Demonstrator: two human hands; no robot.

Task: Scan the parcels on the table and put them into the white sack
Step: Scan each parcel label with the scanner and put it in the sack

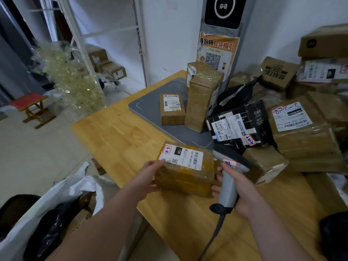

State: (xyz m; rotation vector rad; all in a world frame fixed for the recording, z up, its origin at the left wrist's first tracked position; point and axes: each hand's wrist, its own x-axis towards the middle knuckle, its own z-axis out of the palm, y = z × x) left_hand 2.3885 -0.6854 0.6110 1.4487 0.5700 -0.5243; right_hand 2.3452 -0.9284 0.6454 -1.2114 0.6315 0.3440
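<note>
Left hand [148, 178] had its grip curled round the left end of the brown tape-wrapped cardboard parcel [185, 172], white label up, at the near edge of the light wooden table [120, 132]. Right hand [243, 193], grip wrapped round the grey handheld barcode scanner [228, 178], held its head just beside the parcel's right end. The open white plastic sack [62, 193] sat low on the left, beside the table.

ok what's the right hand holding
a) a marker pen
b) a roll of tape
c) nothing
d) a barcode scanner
d: the right hand grips the handle of the grey barcode scanner, whose head sits beside the parcel held by the left hand.
</note>
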